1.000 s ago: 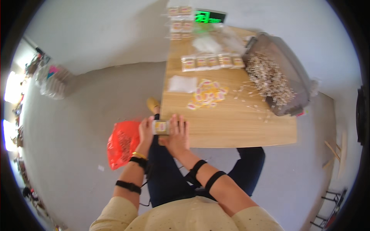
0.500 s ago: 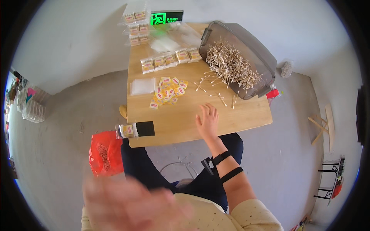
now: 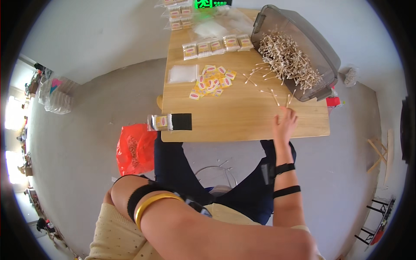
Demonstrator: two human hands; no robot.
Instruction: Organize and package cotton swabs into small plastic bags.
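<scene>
The right hand [image 3: 284, 123], fingers spread and empty, touches thin, light, snappable wooden cotton swabs [image 3: 277, 97] beside the grey plastic bin [image 3: 316, 47]; pinch mid-stick. The left hand is out of view.

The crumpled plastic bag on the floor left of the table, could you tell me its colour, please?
The crumpled plastic bag is bright red-orange, best seen in the head view.

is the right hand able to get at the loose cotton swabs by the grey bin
Probably yes: the right hand lies on the wooden table, fingertips at the loose cotton swabs beside the grey bin, nothing between.
</scene>
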